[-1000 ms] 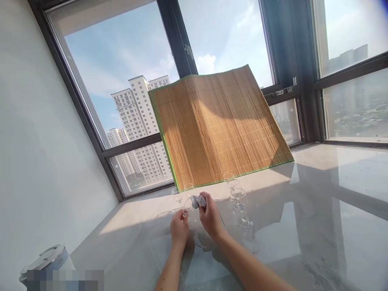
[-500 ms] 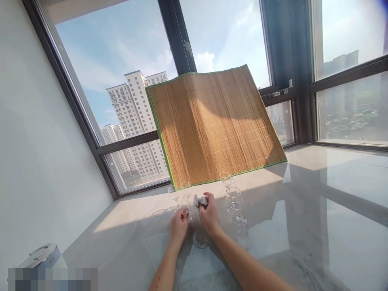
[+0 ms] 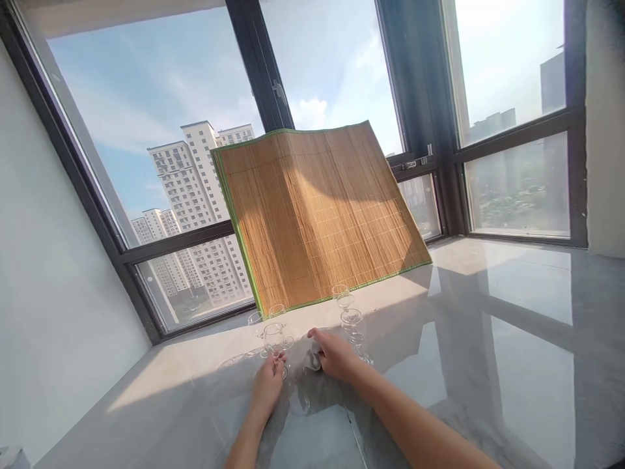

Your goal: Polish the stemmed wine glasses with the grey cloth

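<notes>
My left hand [image 3: 267, 383] is closed with its fingertips round the stem of a clear wine glass [image 3: 273, 333], which stands upright at the sill surface. My right hand [image 3: 336, 355] is closed on a pale crumpled cloth [image 3: 311, 358], low over the surface and apart from the glass. Just behind the held glass are two other clear glasses, one to the left [image 3: 254, 323] and one further back [image 3: 277, 314]. Beyond my right hand stands a row of several more glasses [image 3: 351, 319]; my hand partly hides the nearest one.
A bamboo mat [image 3: 322, 215] with green edging leans against the dark-framed window [image 3: 254, 58] behind the glasses. The wide glossy stone sill [image 3: 517, 391] reflects the window. A white wall [image 3: 58, 312] closes the left side.
My hands have moved apart: the cloth has left the glass's rim and dropped lower to the right. The view has swung to the right.
</notes>
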`<state>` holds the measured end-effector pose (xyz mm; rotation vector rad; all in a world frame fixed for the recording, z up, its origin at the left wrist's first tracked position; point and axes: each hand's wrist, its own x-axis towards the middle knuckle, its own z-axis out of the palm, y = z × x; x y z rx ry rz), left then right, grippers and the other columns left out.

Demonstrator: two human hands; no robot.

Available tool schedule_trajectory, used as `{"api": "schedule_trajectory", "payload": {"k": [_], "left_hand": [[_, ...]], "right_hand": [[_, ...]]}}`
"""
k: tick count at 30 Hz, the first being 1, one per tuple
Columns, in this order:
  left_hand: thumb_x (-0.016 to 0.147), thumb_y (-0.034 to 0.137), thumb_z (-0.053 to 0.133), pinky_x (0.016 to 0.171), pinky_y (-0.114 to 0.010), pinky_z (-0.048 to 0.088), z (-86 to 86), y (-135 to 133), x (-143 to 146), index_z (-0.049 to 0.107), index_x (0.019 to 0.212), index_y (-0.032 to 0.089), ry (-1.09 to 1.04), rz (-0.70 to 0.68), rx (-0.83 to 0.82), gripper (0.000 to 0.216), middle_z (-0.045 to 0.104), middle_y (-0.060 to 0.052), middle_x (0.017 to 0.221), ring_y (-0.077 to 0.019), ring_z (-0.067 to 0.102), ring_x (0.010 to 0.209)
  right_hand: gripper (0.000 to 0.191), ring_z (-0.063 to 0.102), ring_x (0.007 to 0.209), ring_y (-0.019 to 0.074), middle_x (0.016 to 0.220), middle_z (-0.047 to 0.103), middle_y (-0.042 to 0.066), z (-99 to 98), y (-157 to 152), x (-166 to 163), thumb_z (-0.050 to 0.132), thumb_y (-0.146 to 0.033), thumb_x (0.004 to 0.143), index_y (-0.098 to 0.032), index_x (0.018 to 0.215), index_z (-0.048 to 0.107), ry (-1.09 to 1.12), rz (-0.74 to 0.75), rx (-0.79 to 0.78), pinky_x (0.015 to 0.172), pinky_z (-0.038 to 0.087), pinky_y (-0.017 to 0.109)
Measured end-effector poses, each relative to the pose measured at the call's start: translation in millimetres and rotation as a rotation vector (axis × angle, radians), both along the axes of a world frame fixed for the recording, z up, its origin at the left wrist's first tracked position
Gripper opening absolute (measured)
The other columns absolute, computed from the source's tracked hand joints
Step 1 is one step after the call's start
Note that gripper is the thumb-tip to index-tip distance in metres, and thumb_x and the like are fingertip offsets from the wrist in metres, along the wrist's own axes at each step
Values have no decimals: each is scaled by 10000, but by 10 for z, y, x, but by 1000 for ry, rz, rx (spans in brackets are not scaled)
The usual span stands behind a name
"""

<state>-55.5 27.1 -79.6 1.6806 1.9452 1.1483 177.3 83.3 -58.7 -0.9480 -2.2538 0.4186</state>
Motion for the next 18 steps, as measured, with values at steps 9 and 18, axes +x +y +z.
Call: {"api": "schedule_trajectory", "payload": {"k": [9,18], "left_hand": [[877,429,489,1061,-367,363,160,-94,164,679,1154,247,306,-96,-68,383,650,-78,1254,-249,527,1248],[887,378,492,970,-367,408,189,262,577,704,1062,267,502,-125,-12,296,637,-83,1148,-250,556,1108]], "right_hand": [[419,605,902,201,1055,680,54,46,28,46,514,-105,760,-244,1152,571,19,-17,-13,719,366,258],[333,560,837,184,910,657,44,15,128,71,528,-27,710,-195,988,603,207,-104,-34,697,342,246]]}}
